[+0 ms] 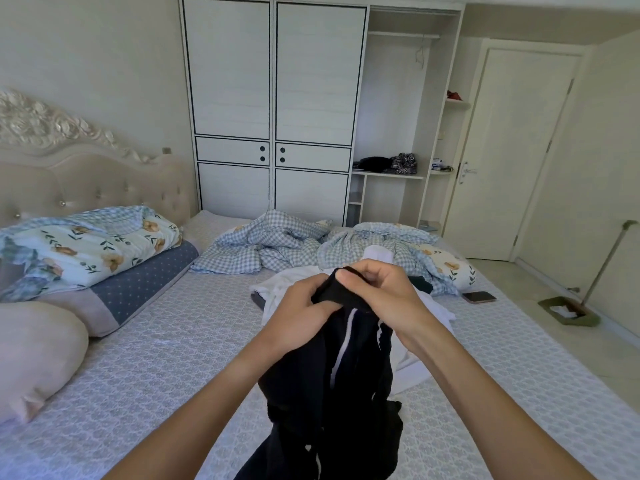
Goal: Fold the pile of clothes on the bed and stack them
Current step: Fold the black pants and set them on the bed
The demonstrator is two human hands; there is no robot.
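Note:
A black garment with white stripes (349, 368) hangs in front of me above the bed (156, 358). My left hand (304, 303) and my right hand (377, 285) both grip its top edge, close together. The cloth droops down to the mattress, bunched and unfolded. Behind my hands lies a small pile of white clothes (277, 289), with a dark piece partly hidden under it.
A crumpled blue checked duvet (277, 244) covers the far side of the bed. Pillows and a floral quilt (86, 247) lie at the left. A phone (479, 296) rests near the right edge. A dustpan (568, 313) stands on the floor, and a wardrobe (273, 109) stands behind.

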